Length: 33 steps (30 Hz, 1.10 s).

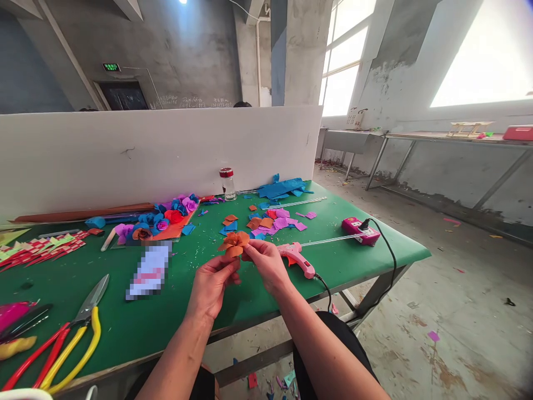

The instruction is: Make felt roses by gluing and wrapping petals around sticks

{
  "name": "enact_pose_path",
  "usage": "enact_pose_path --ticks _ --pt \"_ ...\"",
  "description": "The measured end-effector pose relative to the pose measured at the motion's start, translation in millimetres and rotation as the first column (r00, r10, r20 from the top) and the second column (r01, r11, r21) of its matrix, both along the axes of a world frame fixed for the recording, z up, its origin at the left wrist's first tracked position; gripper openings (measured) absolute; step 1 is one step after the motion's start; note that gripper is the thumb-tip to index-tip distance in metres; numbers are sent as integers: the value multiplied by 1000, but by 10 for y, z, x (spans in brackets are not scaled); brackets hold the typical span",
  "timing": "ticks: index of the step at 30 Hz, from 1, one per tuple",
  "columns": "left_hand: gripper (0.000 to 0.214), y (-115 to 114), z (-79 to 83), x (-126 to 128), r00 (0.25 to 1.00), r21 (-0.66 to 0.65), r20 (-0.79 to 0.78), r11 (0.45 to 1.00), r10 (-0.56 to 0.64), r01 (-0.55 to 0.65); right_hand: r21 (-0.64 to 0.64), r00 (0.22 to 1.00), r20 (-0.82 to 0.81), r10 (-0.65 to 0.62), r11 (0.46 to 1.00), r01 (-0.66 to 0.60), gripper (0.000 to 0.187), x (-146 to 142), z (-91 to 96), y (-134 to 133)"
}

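Observation:
An orange paper flower [234,243] is held up above the front part of the green table. My left hand [213,283] is closed around its underside, fingers pinched together. At its right edge my right hand [266,264] pinches a petal between thumb and fingers. Just right of my right hand lies a pink glue gun [297,258], a clear glue stick behind it. Beyond the flower are loose paper petals [266,223] in orange, purple and blue. Finished paper flowers [160,219] in blue, purple, red and brown are heaped to the left.
Scissors or shears [89,311] with red and yellow handles lie at the front left. A jar [227,184] with a red lid and blue crepe paper [281,188] stand or lie at the back. A pink power socket [361,230] sits at the right, its black cable hanging over the table edge. A white partition [166,150] borders the table.

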<state>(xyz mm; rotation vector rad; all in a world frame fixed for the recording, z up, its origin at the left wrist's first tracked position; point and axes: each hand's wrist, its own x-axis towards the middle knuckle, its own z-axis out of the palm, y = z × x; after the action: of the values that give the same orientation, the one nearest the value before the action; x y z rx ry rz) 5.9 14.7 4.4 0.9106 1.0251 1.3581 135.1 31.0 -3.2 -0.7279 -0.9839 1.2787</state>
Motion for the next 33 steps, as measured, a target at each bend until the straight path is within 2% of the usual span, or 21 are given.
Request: enact_pose_path --ticks 18,21,23,28,33 --pt "34 -41 22 21 999 -11 -34 1000 -24 24 -74 997 -44 68 995 -71 16 90 126 -45" --pt "33 -45 31 53 1000 -24 -6 1000 -2 2 -67 1000 9 25 997 -24 18 97 105 -33" --pt "33 -40 31 76 999 -29 36 999 20 -19 -73 1000 -14 13 997 -14 20 90 85 -26" --pt "36 -10 -17 107 991 -2 126 999 43 -43 -40 970 -162 179 981 -187 31 9 29 -40" --pt "36 -46 -27 151 991 71 121 995 59 -68 -19 971 -180 156 987 -162 36 -68 -6 -49"
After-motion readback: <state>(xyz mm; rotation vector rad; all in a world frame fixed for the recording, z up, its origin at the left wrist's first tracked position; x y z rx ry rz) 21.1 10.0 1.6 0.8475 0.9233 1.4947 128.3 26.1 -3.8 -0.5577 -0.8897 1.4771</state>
